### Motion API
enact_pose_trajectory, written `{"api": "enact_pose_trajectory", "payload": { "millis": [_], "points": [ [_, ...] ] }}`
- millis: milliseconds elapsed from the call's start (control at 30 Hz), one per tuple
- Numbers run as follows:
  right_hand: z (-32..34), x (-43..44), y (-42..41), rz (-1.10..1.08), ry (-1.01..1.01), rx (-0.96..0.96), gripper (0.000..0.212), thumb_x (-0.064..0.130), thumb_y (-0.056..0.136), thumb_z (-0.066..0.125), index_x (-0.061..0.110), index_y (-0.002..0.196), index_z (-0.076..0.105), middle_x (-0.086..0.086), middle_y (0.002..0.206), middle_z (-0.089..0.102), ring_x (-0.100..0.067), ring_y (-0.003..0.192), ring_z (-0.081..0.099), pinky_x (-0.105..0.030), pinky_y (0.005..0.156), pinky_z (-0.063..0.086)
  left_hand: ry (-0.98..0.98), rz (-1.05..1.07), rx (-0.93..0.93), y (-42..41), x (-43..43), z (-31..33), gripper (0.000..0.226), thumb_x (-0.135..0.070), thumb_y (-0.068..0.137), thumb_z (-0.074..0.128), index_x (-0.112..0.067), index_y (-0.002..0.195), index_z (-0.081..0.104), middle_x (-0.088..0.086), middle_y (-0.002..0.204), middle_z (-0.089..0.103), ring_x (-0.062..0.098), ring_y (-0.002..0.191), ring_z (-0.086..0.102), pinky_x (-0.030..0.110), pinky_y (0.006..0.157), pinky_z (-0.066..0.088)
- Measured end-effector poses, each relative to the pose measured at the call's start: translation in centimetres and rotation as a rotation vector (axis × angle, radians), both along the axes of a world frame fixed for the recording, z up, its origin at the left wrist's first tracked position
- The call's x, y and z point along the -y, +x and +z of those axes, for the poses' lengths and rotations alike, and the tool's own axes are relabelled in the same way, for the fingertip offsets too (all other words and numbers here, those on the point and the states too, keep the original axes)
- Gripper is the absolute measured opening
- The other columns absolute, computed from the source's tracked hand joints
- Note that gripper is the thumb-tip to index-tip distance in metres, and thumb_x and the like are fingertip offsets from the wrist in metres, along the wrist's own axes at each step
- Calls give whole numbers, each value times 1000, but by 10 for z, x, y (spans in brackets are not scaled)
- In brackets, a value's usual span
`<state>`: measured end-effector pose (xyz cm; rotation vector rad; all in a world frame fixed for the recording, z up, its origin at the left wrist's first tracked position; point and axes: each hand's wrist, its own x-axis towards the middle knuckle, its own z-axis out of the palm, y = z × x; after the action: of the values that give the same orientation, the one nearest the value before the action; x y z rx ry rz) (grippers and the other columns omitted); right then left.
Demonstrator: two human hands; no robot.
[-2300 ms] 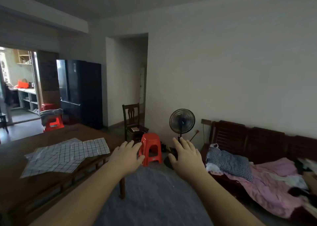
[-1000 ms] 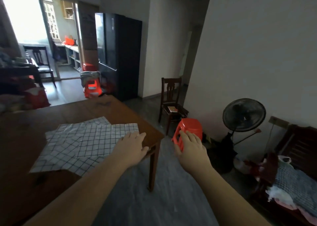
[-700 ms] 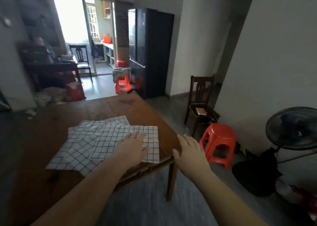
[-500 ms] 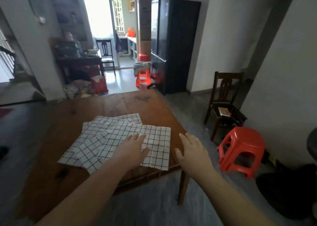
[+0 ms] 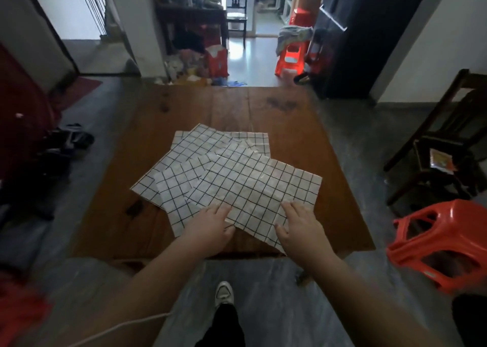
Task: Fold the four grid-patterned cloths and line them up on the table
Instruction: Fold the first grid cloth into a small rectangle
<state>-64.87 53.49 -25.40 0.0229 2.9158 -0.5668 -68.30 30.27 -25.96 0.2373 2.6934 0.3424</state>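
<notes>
Reaches forward with both bare forearms, palms turned down. Holds the left hand flat, fingers straight and close together, thumb angled inward. Sets the right hand near it, fingers slightly spread, thumb pointing toward the left hand.

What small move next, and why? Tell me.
Probably pinch the near edge of the top cloth with the left hand and right hand and lift it: the cloths lie unfolded, overlapping on the table, and both hands rest flat on that edge.
</notes>
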Motion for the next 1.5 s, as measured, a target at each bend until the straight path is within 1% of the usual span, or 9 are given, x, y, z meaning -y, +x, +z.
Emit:
{"api": "enact_pose_trajectory", "payload": {
  "millis": [233,400,533,700,933,1100,1267,1400,1500],
  "points": [
    [-46,9,-67,9,72,176,64,44,101,46,24,158,23,-1,165,23,-21,153,15,-41,125,14,90,18,108,-71,14,-51,64,-44,102,47,-23,159,25,1,161,32,22,147,29,42,120,29],
    [-75,19,-105,67,77,281,64,38,101,51,27,158,24,2,166,20,-16,153,13,-34,123,14,59,-68,101,-118,10,-85,61,-39,101,47,-24,157,26,3,159,35,24,147,28,41,121,27],
    [-98,29,-120,143,61,316,61,33,100,54,35,155,28,6,166,19,-16,154,12,-35,124,14,-9,-126,161,-133,7,-103,63,-37,102,45,-23,159,22,8,163,27,27,150,22,45,123,22],
    [-130,29,-135,282,170,358,57,32,103,45,35,157,24,4,168,12,-17,155,6,-36,125,8,-99,-158,303,-141,9,-130,71,-42,101,48,-29,161,14,9,169,5,31,155,4,51,125,15],
    [-146,44,-145,279,229,391,73,39,99,49,35,159,9,-1,169,0,-21,156,-2,-43,126,8,-87,-132,263,-171,25,-140,69,-38,101,52,-35,160,16,0,170,1,29,156,-1,49,126,7],
    [-140,72,-163,264,171,395,70,37,100,45,30,160,10,-3,169,3,-22,155,3,-40,126,9,-88,-160,182,-221,38,-139,59,-35,101,49,-39,156,26,0,170,6,29,156,1,47,126,12],
    [-144,101,-182,290,72,390,70,28,98,49,25,159,16,-4,168,10,-24,154,7,-38,125,10,-73,-75,196,-265,52,-141,54,-33,101,49,-36,153,35,4,170,3,30,155,-11,52,126,6],
    [-144,117,-188,238,-19,384,67,22,98,51,23,158,21,-3,168,11,-22,154,4,-39,124,15,-92,-66,166,-273,58,-141,57,-34,100,49,-29,155,32,7,170,5,32,155,-9,51,126,9],
    [-139,119,-188,177,-125,375,62,14,99,50,21,156,27,-3,167,11,-18,154,3,-30,120,13,-63,-57,209,-257,60,-137,66,-33,100,52,-29,159,23,6,170,3,31,155,-9,49,125,4]
  ]
}}
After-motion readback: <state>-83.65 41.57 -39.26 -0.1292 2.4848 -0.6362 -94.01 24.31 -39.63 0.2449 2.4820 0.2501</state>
